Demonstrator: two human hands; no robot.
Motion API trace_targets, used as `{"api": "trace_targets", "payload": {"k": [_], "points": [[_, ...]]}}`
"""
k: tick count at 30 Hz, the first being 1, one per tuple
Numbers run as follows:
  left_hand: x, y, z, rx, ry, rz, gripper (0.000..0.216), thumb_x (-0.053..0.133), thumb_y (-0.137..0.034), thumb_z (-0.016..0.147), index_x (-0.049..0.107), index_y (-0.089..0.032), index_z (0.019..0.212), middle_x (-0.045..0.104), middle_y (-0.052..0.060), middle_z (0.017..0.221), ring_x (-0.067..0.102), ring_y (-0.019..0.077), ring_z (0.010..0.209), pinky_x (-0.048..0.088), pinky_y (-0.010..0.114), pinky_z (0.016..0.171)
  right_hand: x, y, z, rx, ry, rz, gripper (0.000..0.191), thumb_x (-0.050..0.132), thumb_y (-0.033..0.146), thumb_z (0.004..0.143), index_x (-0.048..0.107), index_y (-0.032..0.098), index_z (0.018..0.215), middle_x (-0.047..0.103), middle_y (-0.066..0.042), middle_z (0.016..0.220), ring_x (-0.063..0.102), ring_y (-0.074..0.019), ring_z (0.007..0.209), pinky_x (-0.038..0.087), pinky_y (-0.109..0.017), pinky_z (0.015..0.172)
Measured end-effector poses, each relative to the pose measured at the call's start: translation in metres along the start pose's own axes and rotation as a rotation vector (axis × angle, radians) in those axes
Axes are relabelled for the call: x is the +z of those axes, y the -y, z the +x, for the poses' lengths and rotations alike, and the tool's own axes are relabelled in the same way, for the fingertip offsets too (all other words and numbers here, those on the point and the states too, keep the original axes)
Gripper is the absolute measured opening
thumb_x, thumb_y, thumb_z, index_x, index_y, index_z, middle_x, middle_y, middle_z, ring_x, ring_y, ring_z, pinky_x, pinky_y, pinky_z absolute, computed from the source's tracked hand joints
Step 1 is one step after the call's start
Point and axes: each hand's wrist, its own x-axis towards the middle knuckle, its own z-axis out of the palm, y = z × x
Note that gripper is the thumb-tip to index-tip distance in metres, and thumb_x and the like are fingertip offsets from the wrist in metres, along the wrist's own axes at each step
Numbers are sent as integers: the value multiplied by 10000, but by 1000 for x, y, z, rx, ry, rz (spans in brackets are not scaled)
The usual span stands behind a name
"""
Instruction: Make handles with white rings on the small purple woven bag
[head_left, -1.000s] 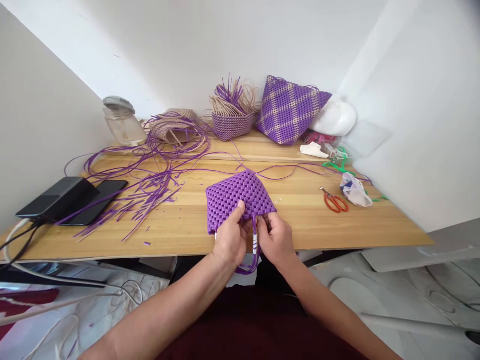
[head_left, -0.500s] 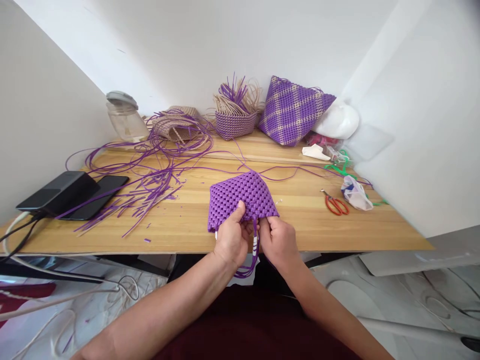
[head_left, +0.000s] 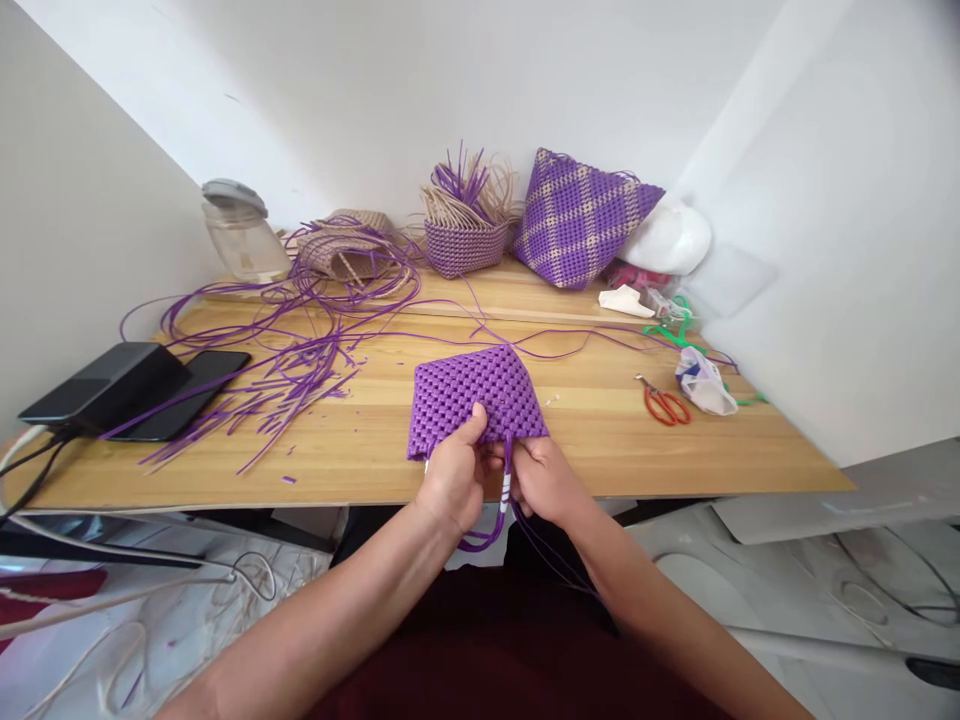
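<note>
A small purple woven piece (head_left: 472,395) lies at the front edge of the wooden table (head_left: 600,440). My left hand (head_left: 454,480) pinches its near edge, thumb on top. My right hand (head_left: 547,480) grips the same edge just to the right, fingers curled. Purple strands with white marks (head_left: 504,495) hang down between my hands, and their ends loop below the table edge.
Loose purple strips (head_left: 300,365) sprawl over the table's left half. Two black devices (head_left: 127,385) sit far left with cables. Red-handled scissors (head_left: 664,403) and a crumpled bag (head_left: 701,380) lie right. At the back stand a jar (head_left: 240,235), woven baskets (head_left: 461,235) and a purple checked bag (head_left: 577,220).
My hands and the woven piece have barely shifted. The strands hang a little lower below my hands.
</note>
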Motion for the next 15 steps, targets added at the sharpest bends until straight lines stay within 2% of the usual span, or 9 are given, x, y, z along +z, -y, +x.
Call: {"api": "trace_targets", "payload": {"k": [2, 4, 10, 15], "points": [[-1, 2, 0, 6, 0, 27, 299, 687, -371, 846, 596, -121, 711, 554, 24, 566, 483, 91, 476, 389, 189, 455, 2, -4, 1, 159, 88, 140, 296, 394, 391, 938, 503, 217, 724, 398, 83, 369, 348, -94, 265, 279, -193, 289], [-3, 3, 1, 8, 12, 43, 320, 700, -389, 832, 589, -124, 691, 545, 21, 551, 476, 87, 469, 371, 180, 441, 3, -6, 2, 220, 133, 211, 303, 396, 421, 931, 489, 218, 725, 367, 96, 360, 308, -84, 252, 252, -182, 270], [-11, 7, 7, 82, 17, 85, 381, 798, -448, 716, 599, -126, 664, 556, 19, 547, 477, 87, 454, 375, 193, 437, 2, -6, 1, 212, 155, 180, 250, 407, 385, 924, 512, 205, 786, 401, 100, 379, 327, -75, 252, 265, -171, 277], [-19, 10, 11, 169, -10, 136, 302, 873, -314, 621, 657, -115, 689, 628, 34, 622, 550, 105, 531, 453, 216, 528, 4, -11, -3, 177, 167, 105, 206, 422, 324, 933, 513, 212, 787, 459, 92, 456, 418, -78, 287, 297, -174, 293]]}}
